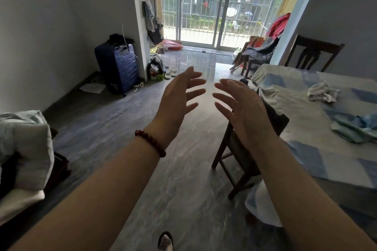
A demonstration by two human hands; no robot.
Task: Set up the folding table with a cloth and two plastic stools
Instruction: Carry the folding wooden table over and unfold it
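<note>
My left hand (179, 96) and my right hand (242, 106) are raised in front of me over the grey tiled floor, palms turned toward each other, fingers spread and straight. Neither hand holds anything. A red bead bracelet sits on my left wrist. On the right stands a table (318, 161) covered by a cloth with blue and white patches, with crumpled cloths (323, 92) lying on it. No folding table and no plastic stools show in this view.
A dark wooden chair (240, 155) stands beside the covered table, right under my right hand. A blue suitcase (117, 66) is against the left wall. Bedding (24, 142) is piled at the left edge. Sliding glass doors (206, 6) are at the far end. Another chair (314, 53) stands behind the table.
</note>
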